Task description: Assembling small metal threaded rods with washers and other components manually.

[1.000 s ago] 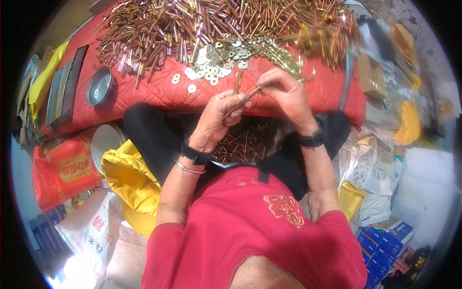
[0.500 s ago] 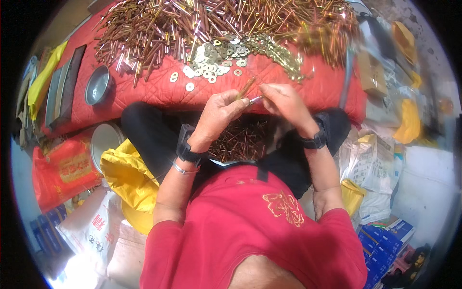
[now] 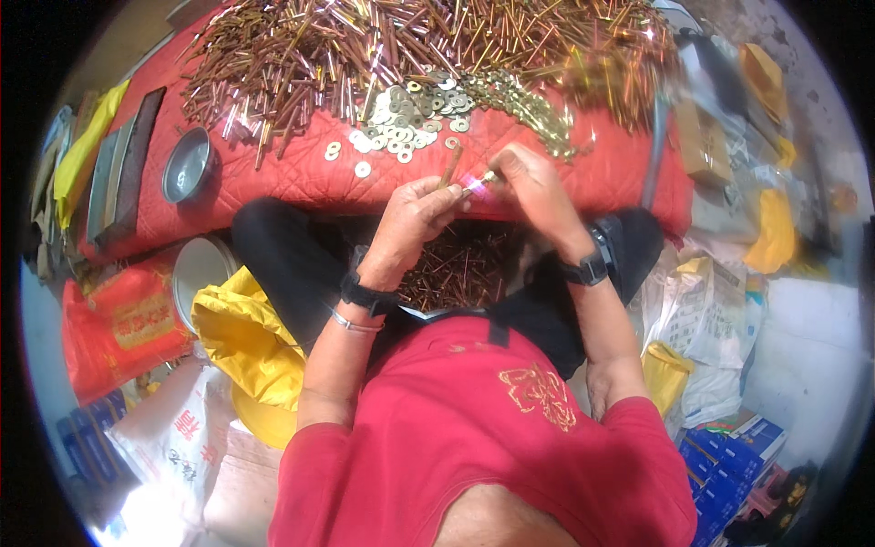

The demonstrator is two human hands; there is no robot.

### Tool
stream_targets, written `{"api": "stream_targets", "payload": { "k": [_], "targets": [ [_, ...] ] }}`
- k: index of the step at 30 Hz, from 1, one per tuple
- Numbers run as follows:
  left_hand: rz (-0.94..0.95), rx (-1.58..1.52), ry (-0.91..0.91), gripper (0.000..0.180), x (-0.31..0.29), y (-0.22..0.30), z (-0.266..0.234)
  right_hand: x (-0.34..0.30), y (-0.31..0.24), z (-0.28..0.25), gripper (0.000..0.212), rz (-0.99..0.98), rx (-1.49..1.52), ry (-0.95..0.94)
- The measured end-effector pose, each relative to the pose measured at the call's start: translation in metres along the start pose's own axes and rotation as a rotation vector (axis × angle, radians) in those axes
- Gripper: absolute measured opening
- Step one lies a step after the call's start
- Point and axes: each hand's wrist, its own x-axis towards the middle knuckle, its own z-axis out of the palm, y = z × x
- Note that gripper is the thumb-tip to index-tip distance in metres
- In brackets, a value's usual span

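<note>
Over the near edge of the red quilted cloth (image 3: 305, 182), my left hand (image 3: 410, 219) is closed on a thin metal rod (image 3: 476, 188) with a bright pinkish shine. A second, brownish rod (image 3: 451, 167) sticks up from the same fingers. My right hand (image 3: 540, 193) pinches a small yellowish metal piece (image 3: 490, 175) at the far end of the shiny rod; it looks like a nut, but is too small to be sure. Just beyond my hands lie flat round washers (image 3: 401, 123), small brass-coloured pieces (image 3: 538, 114) and a large heap of copper-coloured rods (image 3: 365, 46).
Below my hands, between my legs, a container holds more brown rods (image 3: 460, 269). A grey metal bowl (image 3: 187, 166) sits on the cloth at left. Yellow bags (image 3: 251, 319) and a red bag (image 3: 123, 314) lie left; a cardboard box (image 3: 702, 141) and blue boxes (image 3: 729, 465) stand right.
My right hand has shifted slightly up, and its fingertips now show the yellowish piece at the rod's end. The brownish rod in my left hand has tipped more upright.
</note>
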Motion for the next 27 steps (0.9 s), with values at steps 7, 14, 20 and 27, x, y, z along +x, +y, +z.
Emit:
{"api": "stream_targets", "payload": {
  "k": [7,14,20,27],
  "targets": [
    [0.02,0.008,0.005,0.019,0.002,0.0,-0.001,0.005,0.011,0.002,0.029,-0.108,-0.126,0.021],
    [-0.01,0.006,-0.008,0.02,0.004,-0.003,-0.005,0.002,0.008,0.001,0.031,0.077,-0.028,0.041],
    [-0.017,-0.052,-0.022,0.019,0.003,-0.004,-0.006,0.001,0.008,0.003,0.037,0.023,0.091,0.023],
    [-0.022,-0.012,-0.03,0.018,0.006,-0.003,-0.005,-0.003,0.013,-0.001,0.027,0.167,0.129,-0.027]
  ]
}}
